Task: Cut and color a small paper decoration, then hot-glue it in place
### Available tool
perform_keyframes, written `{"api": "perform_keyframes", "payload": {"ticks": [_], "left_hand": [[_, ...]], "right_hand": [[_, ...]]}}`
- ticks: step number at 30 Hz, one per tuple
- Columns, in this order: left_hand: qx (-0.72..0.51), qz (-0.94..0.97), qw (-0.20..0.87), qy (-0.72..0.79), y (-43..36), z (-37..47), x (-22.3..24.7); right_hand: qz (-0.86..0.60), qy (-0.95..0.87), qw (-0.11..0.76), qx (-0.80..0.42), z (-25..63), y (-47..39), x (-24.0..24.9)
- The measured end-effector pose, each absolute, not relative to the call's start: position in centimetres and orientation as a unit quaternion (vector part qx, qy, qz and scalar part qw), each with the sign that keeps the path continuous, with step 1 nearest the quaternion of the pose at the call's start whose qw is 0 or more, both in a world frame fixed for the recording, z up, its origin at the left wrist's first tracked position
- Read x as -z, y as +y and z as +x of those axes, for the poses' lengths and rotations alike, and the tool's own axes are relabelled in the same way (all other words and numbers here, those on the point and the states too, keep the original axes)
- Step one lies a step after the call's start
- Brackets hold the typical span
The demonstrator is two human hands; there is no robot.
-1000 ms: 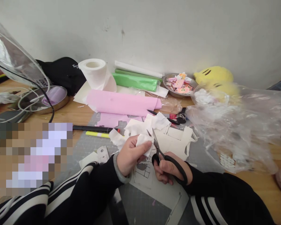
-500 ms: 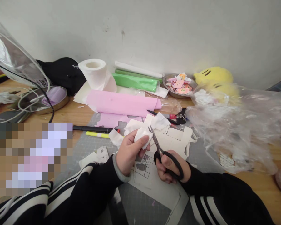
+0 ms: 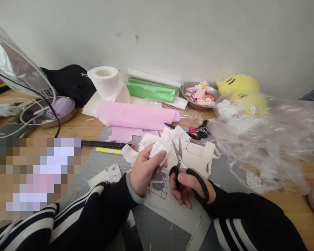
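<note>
My left hand [image 3: 146, 167] pinches a small folded piece of white paper [image 3: 158, 153] between thumb and fingers. Just right of it, my right hand [image 3: 189, 186] has its thumb and fingers through the black handles of a pair of scissors [image 3: 180, 158]. The blades are spread and point up, apart from the paper. Under both hands lies a cream sheet with drawn lines and cut-outs [image 3: 180, 218], on a grey cutting mat [image 3: 157, 230]. Torn white paper scraps [image 3: 178, 135] lie just beyond the blades.
Behind are folded pink paper [image 3: 138, 115], a white paper roll [image 3: 104, 83] and green rolls [image 3: 151, 91]. A metal bowl of wrapped sweets [image 3: 201, 96] stands near a yellow plush [image 3: 238, 85]. Clear plastic bags [image 3: 267, 146] spread at right. A black pen [image 3: 107, 144] and yellow marker [image 3: 108, 150] lie left.
The scissors have opened wider and their blades have moved a little right, away from the paper. My right hand's fingers have spread. My left hand has stayed nearly still.
</note>
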State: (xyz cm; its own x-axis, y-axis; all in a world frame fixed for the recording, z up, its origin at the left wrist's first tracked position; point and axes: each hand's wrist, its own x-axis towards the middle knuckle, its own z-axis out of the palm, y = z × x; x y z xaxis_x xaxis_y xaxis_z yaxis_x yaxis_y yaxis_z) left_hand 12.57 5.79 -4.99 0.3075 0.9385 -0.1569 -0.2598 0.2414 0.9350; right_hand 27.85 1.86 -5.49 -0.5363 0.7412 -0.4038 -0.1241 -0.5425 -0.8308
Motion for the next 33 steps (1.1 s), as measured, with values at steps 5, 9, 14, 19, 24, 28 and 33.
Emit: {"api": "perform_keyframes", "payload": {"ticks": [5, 9, 14, 19, 24, 28, 33], "left_hand": [[-0.423, 0.436, 0.69, 0.394, 5.7, 12.6, 4.9], [-0.419, 0.428, 0.695, 0.397, 5.6, 12.6, 4.9], [-0.41, 0.416, 0.707, 0.399, 5.6, 12.5, 4.8], [-0.421, 0.417, 0.703, 0.393, 5.8, 12.5, 4.9], [-0.419, 0.43, 0.691, 0.403, 5.7, 12.5, 4.9], [-0.408, 0.445, 0.709, 0.365, 5.5, 12.5, 4.7], [-0.436, 0.442, 0.694, 0.365, 5.5, 12.6, 4.5]], "right_hand": [[-0.395, -0.424, 0.22, -0.785, 28.1, 1.7, 5.2], [-0.41, -0.434, 0.2, -0.777, 27.9, 1.8, 5.0], [-0.434, -0.442, 0.196, -0.76, 27.8, 1.7, 4.4], [-0.477, -0.457, 0.194, -0.725, 27.6, 1.6, 4.1], [-0.514, -0.474, 0.173, -0.694, 27.3, 1.7, 4.0], [-0.482, -0.489, 0.218, -0.694, 27.3, 1.6, 4.7], [-0.415, -0.458, 0.273, -0.737, 27.8, 1.6, 5.4]]}}
